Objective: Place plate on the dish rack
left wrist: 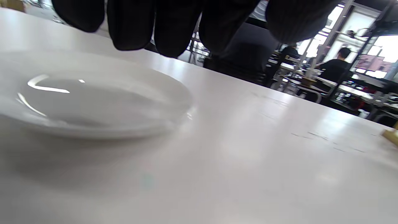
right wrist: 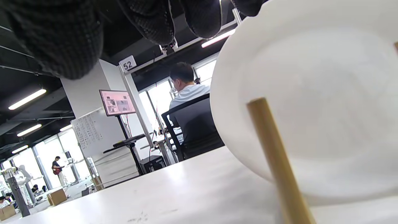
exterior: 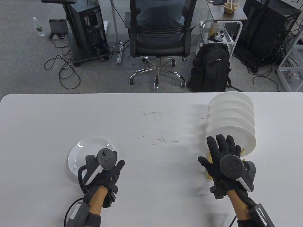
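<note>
A white plate (exterior: 88, 151) lies flat on the table at the near left; it also shows in the left wrist view (left wrist: 93, 102). My left hand (exterior: 106, 164) hovers over its near right rim; its fingertips (left wrist: 174, 31) hang just above the plate and hold nothing. A wooden dish rack (exterior: 208, 176) at the right holds several white plates (exterior: 233, 118) standing on edge. My right hand (exterior: 221, 151) is open with fingers spread over the rack's near end, in front of the nearest standing plate (right wrist: 311, 109). A rack peg (right wrist: 273, 155) stands before that plate.
The white table (exterior: 151, 118) has faint scuffs at its middle. Beyond its far edge stand an office chair (exterior: 157, 35), a black backpack (exterior: 210, 68) and computer towers with cables on the floor.
</note>
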A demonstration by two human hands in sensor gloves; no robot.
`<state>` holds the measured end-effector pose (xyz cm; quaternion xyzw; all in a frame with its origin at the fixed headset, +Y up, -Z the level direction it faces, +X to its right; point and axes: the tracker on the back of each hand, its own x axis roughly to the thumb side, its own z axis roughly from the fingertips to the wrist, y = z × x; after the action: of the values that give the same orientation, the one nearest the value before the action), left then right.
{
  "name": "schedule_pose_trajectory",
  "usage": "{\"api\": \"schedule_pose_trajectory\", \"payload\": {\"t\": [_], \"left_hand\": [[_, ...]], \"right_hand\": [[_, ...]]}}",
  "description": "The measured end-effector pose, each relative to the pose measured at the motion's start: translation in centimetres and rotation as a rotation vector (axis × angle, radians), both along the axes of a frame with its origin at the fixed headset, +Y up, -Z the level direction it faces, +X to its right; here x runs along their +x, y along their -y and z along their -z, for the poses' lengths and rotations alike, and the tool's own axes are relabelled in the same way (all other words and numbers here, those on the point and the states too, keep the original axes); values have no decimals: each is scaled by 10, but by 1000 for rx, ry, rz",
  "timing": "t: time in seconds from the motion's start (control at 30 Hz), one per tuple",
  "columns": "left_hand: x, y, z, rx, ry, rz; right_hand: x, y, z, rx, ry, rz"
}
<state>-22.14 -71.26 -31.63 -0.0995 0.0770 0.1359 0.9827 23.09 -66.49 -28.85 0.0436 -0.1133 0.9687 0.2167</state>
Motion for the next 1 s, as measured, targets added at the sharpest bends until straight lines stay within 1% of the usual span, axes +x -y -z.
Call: {"api": "schedule_pose_trajectory", "payload": {"t": [0.07, 0.13, 0.23, 0.27, 0.33, 0.37, 0.47, 0.53, 0.57, 0.6, 0.63, 0.67, 0.7, 0.73, 0.77, 0.87, 0.9, 1.0], "left_hand": [[-27, -1, 8, -10, -97, 57], [-57, 0, 12, -40, -223, 134], [-87, 8, 10, -99, -372, 235], [-96, 13, 6, -137, -419, 262], [-105, 23, 0, -218, -489, 199], [-109, 30, -4, -288, -517, 167], [-116, 53, -13, -416, -564, 132], [-121, 64, -18, -470, -603, 57], [-122, 64, -20, -409, -610, 9], [-125, 65, -21, -288, -653, -100], [-126, 64, -23, -199, -717, -201], [-126, 66, -26, -163, -779, -228], [-130, 67, -27, -186, -737, -254], [-131, 67, -28, -191, -745, -269], [-131, 64, -27, -166, -751, -244], [-132, 53, -25, -160, -727, -182], [-131, 45, -24, -145, -720, -175], [-128, 18, -24, -43, -703, -138]], "right_hand": [[-1, 1, 1, -15, -7, -3], [-2, 4, 1, -40, -14, -5], [-3, 6, 3, -68, -21, -12], [-3, 7, 3, -77, -24, -13], [-4, 9, 4, -108, -32, -7], [-4, 9, 4, -128, -39, 10], [-5, 11, 5, -159, -53, 45], [-5, 11, 5, -165, -58, 40], [-5, 11, 5, -169, -59, 39], [-6, 11, 5, -177, -62, 40], [-6, 11, 5, -183, -64, 44], [-6, 12, 5, -185, -66, 51], [-6, 12, 5, -179, -73, 73], [-6, 12, 6, -182, -79, 85], [-5, 12, 6, -194, -77, 94], [-5, 12, 6, -194, -76, 100], [-5, 12, 6, -194, -74, 100], [-4, 12, 6, -192, -74, 107]]}}
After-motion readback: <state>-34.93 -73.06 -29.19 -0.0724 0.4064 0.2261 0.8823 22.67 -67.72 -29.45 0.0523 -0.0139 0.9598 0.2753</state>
